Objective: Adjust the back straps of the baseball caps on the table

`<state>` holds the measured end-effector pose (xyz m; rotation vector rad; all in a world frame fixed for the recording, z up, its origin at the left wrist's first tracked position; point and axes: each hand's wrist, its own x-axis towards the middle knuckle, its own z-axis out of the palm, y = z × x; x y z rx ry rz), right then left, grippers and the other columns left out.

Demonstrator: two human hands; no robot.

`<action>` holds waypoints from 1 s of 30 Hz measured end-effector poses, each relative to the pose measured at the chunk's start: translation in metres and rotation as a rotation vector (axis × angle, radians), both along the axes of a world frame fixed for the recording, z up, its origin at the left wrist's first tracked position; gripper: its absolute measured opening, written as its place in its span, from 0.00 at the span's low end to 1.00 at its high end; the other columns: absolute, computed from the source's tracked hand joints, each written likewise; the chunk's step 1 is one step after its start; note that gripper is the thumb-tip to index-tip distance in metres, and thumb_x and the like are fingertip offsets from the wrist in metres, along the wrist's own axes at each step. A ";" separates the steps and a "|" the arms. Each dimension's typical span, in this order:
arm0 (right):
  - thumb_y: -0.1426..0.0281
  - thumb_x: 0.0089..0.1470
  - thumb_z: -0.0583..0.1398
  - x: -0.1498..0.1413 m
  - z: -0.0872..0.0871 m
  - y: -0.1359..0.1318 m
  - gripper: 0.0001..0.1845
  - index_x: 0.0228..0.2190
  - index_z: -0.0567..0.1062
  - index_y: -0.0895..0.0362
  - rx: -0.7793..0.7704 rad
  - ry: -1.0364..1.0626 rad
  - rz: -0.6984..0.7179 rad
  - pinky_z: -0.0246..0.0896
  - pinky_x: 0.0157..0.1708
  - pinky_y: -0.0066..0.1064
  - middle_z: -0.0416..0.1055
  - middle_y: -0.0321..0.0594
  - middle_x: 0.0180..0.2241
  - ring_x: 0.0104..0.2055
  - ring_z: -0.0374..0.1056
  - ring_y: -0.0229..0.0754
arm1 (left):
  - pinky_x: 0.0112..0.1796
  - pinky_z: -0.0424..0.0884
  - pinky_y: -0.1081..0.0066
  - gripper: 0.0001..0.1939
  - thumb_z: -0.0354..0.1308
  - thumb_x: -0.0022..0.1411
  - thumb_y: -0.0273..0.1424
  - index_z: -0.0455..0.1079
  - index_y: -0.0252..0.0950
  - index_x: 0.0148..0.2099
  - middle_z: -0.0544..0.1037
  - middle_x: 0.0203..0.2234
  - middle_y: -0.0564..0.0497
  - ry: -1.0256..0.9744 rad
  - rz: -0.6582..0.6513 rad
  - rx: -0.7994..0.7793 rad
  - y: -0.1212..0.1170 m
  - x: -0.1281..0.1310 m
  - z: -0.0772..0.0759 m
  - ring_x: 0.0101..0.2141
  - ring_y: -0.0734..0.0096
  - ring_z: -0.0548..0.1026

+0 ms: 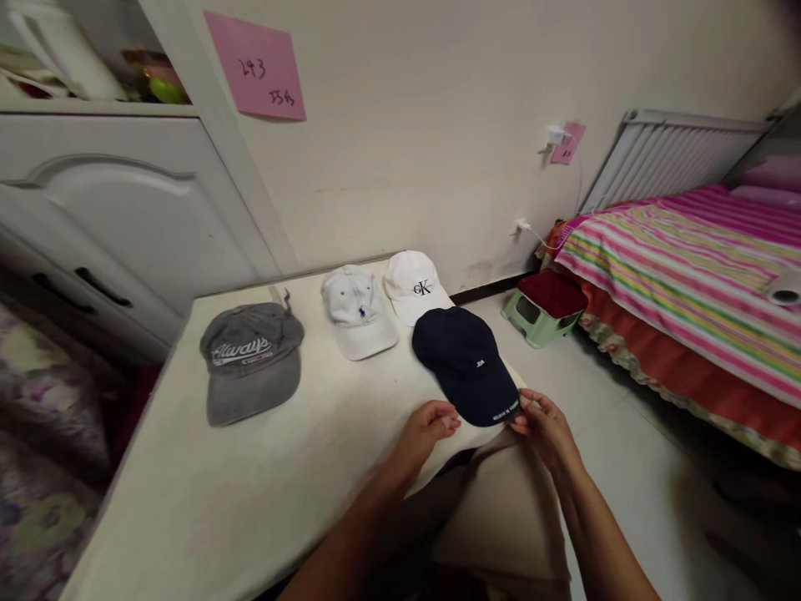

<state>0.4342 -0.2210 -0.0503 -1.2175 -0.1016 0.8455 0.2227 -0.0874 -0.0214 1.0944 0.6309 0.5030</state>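
navy cap (460, 359) at the right edge of the tabletop (300, 484), crown up, brim toward the near right corner, close against the white cap (416, 284) just behind; cannot tell whether touching there. on the same tabletop, gray cap (254, 359) near the left end, well apart from the others, and pale blue cap (356, 305) toward the back, just beside the white one. all four crown up, brims toward the near side.

judging from this layout, gray, pale blue and white caps seemingly set out already, with no hand on any of them. navy cap laid down too, but apparently in the middle of being adjusted, not yet let go. left over, as far as shown: at least freeing the brim; beyond that, cannot tell.

right hand (543, 421) at the right corner of the navy brim, thumb and fingers drawn together, apparently pinching the edge. left hand (431, 420) just beside the brim's left edge, fingers loosely bent, thumb a little apart, gripping nothing visible; cannot tell whether brushing the brim. both forearms reaching up from the bottom of the view: left slanting rightward over the near edge of the tabletop, right slanting leftward past the corner, above the floor (607, 492). brim framed between both hands.
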 end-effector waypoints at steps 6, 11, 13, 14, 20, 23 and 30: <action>0.66 0.41 0.73 -0.008 -0.003 -0.006 0.18 0.33 0.74 0.58 0.033 0.098 -0.014 0.75 0.21 0.25 0.79 0.35 0.24 0.16 0.71 0.33 | 0.54 0.64 0.58 0.18 0.67 0.52 0.32 0.72 0.35 0.46 0.77 0.43 0.44 -0.029 0.247 -0.026 0.028 0.004 -0.007 0.47 0.59 0.74; 0.66 0.42 0.74 -0.017 0.001 -0.006 0.18 0.33 0.75 0.58 0.051 0.150 0.040 0.75 0.21 0.24 0.79 0.36 0.24 0.15 0.69 0.31 | 0.56 0.62 0.58 0.25 0.68 0.49 0.31 0.69 0.37 0.51 0.72 0.54 0.40 -0.046 0.333 -0.071 0.054 0.020 -0.005 0.53 0.55 0.72; 0.65 0.42 0.74 -0.019 0.001 -0.004 0.18 0.31 0.75 0.58 0.077 0.181 0.074 0.75 0.21 0.23 0.78 0.33 0.24 0.15 0.69 0.30 | 0.56 0.63 0.58 0.26 0.68 0.49 0.30 0.69 0.37 0.52 0.73 0.54 0.40 -0.056 0.341 -0.083 0.059 0.027 -0.003 0.53 0.55 0.72; 0.65 0.42 0.74 -0.019 0.001 -0.003 0.18 0.30 0.74 0.58 0.088 0.197 0.092 0.76 0.21 0.22 0.77 0.32 0.23 0.15 0.69 0.30 | 0.56 0.63 0.58 0.26 0.67 0.49 0.30 0.69 0.37 0.52 0.74 0.53 0.41 -0.062 0.340 -0.087 0.061 0.030 -0.001 0.53 0.55 0.72; 0.67 0.39 0.76 -0.015 -0.001 -0.002 0.19 0.27 0.72 0.57 0.092 0.215 0.170 0.76 0.23 0.20 0.68 0.25 0.16 0.15 0.67 0.28 | 0.54 0.65 0.56 0.24 0.66 0.48 0.28 0.73 0.36 0.50 0.78 0.47 0.42 -0.104 0.298 -0.084 0.061 0.036 0.005 0.48 0.56 0.75; 0.66 0.40 0.76 -0.013 0.000 -0.003 0.19 0.28 0.73 0.57 0.079 0.209 0.199 0.76 0.23 0.20 0.68 0.25 0.15 0.14 0.65 0.27 | 0.54 0.66 0.56 0.25 0.65 0.49 0.27 0.74 0.36 0.52 0.78 0.49 0.42 -0.119 0.276 -0.076 0.060 0.036 0.005 0.48 0.55 0.75; 0.66 0.41 0.75 -0.013 0.003 -0.002 0.18 0.27 0.73 0.57 0.065 0.191 0.195 0.76 0.24 0.20 0.69 0.26 0.16 0.15 0.66 0.28 | 0.55 0.65 0.53 0.27 0.64 0.50 0.28 0.72 0.39 0.55 0.73 0.57 0.42 -0.106 0.280 -0.047 0.054 0.033 0.002 0.54 0.51 0.72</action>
